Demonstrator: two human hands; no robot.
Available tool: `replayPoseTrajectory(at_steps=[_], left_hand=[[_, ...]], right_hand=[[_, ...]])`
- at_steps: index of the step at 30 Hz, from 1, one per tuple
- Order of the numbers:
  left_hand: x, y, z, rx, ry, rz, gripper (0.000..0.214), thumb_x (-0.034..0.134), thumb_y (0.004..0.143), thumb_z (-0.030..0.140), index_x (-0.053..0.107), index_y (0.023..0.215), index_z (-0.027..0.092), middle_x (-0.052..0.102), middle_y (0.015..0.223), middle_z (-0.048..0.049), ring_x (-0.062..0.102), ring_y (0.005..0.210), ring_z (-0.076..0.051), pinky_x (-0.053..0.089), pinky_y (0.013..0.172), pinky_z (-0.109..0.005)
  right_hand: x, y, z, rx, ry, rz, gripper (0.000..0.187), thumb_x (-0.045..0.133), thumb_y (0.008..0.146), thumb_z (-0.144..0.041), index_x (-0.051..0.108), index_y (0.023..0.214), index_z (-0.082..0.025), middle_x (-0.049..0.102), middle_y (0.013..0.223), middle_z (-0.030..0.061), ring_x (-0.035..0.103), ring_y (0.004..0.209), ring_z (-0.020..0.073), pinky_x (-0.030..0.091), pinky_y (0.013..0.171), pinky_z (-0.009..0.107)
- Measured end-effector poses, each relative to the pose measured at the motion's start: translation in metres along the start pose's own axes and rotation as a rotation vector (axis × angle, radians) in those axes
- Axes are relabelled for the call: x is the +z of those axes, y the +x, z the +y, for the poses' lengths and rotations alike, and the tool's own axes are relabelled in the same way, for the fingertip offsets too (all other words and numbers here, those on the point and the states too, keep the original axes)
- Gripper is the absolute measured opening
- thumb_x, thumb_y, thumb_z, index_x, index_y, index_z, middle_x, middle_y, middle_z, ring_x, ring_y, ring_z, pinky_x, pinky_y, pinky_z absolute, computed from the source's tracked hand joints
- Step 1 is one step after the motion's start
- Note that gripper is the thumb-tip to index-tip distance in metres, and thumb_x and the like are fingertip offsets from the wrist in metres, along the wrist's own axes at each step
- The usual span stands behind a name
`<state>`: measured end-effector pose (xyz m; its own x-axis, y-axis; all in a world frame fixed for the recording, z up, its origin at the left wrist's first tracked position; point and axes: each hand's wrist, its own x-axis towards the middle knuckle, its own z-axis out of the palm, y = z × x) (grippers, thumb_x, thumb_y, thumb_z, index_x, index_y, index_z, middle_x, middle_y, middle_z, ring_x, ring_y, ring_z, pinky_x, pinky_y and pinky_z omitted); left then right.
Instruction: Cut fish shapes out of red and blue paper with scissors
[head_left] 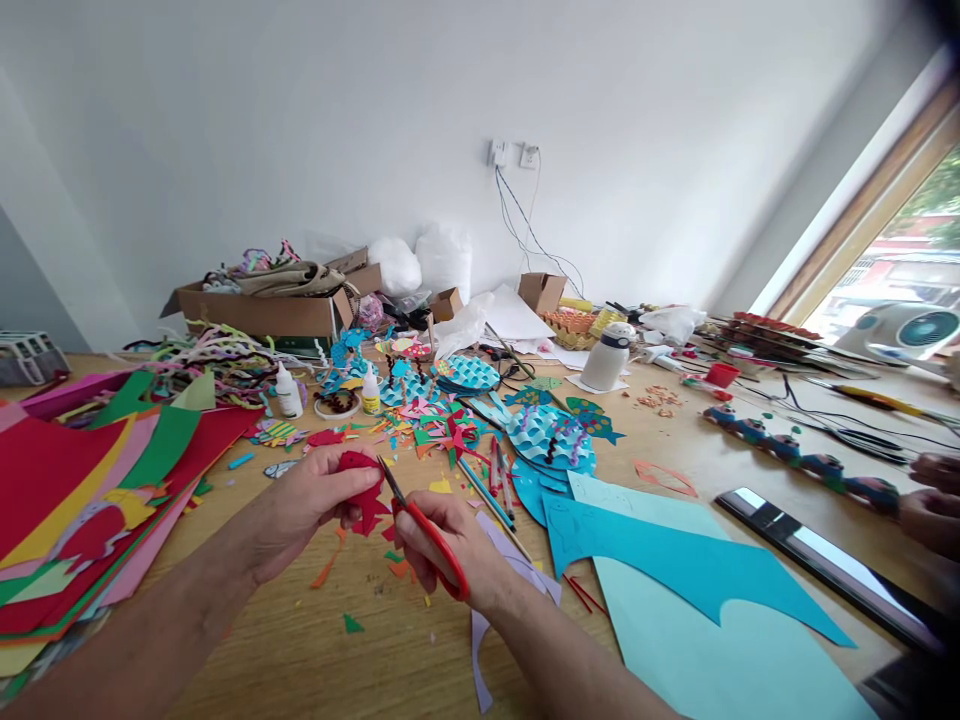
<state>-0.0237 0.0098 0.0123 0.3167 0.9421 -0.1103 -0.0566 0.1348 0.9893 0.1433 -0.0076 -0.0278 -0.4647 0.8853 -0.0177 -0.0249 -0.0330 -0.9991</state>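
A small red paper cutout [366,503] is pinched between the thumb and fingers of my left hand [330,487]. My right hand [442,545] grips scissors with red handles [439,550], and their dark blades point up and left to the cutout's right edge. Whether the blades are cutting into the paper is too small to tell. Under both hands, orange and green paper scraps [353,624] lie on the wooden table [405,670]. A curved strip of lilac paper [480,660] rests just right of the scissors.
Coloured paper sheets [67,480] are stacked at left. Two glue bottles [288,390] stand behind my hands. Blue paper [675,550] and a phone [817,560] lie at right, near another person's hand [934,510]. A white bottle [606,357] stands farther back.
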Motion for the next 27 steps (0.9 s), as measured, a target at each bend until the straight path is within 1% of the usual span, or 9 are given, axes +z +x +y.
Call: replayPoseTrajectory(at_steps=[6,9,14,17,21,27], left_hand=[[-0.0007,-0.0013,-0.0006,0.013,0.001,-0.012,0.012,0.068,0.068,0.028,0.061,0.063,0.019,0.054,0.048,0.0061,0.049,0.046,-0.009,0.038,0.046,-0.02],[-0.0001,-0.001,-0.0004,0.016,-0.011,0.0,0.011,0.068,0.067,0.028,0.063,0.066,0.019,0.054,0.048,0.0062,0.049,0.045,-0.009,0.038,0.045,-0.02],[0.0023,-0.0009,0.0008,0.019,-0.011,0.011,0.012,0.069,0.065,0.028,0.063,0.064,0.018,0.056,0.049,0.0053,0.048,0.045,-0.008,0.038,0.045,-0.02],[0.0028,-0.0016,0.0012,0.017,-0.011,0.01,0.012,0.069,0.066,0.028,0.062,0.062,0.018,0.055,0.048,0.0051,0.048,0.045,-0.008,0.038,0.045,-0.02],[0.0029,-0.0012,0.0016,0.016,-0.011,0.0,0.014,0.069,0.066,0.028,0.061,0.059,0.018,0.055,0.048,0.0052,0.047,0.044,-0.008,0.038,0.045,-0.02],[0.0008,0.0006,-0.0018,0.017,-0.026,0.004,0.01,0.069,0.068,0.027,0.064,0.067,0.019,0.056,0.05,0.005,0.049,0.046,-0.009,0.039,0.046,-0.02]], right_hand=[[0.0008,-0.0002,0.0,-0.026,-0.014,0.022,0.043,0.061,0.07,-0.053,0.042,0.053,-0.017,0.042,0.037,-0.0077,0.036,0.031,0.0037,0.024,0.033,0.016],[0.002,-0.0006,-0.0005,-0.027,-0.029,0.046,0.043,0.063,0.069,-0.053,0.042,0.053,-0.018,0.039,0.037,-0.0084,0.036,0.031,0.004,0.024,0.032,0.016],[0.0029,-0.0018,-0.0022,-0.018,-0.071,0.072,0.043,0.065,0.068,-0.051,0.042,0.054,-0.018,0.039,0.039,-0.0084,0.036,0.032,0.0039,0.024,0.03,0.015],[0.0021,-0.0017,-0.0015,-0.022,-0.065,0.048,0.043,0.062,0.069,-0.053,0.043,0.055,-0.018,0.04,0.039,-0.0082,0.035,0.031,0.0039,0.024,0.03,0.015],[0.0008,-0.0012,-0.0003,-0.038,-0.037,-0.002,0.042,0.059,0.071,-0.055,0.044,0.059,-0.017,0.043,0.041,-0.0074,0.038,0.033,0.0043,0.028,0.033,0.015],[0.0014,-0.0028,-0.0034,-0.026,-0.067,0.034,0.044,0.061,0.069,-0.056,0.042,0.057,-0.018,0.039,0.041,-0.008,0.037,0.034,0.0042,0.026,0.032,0.015]])
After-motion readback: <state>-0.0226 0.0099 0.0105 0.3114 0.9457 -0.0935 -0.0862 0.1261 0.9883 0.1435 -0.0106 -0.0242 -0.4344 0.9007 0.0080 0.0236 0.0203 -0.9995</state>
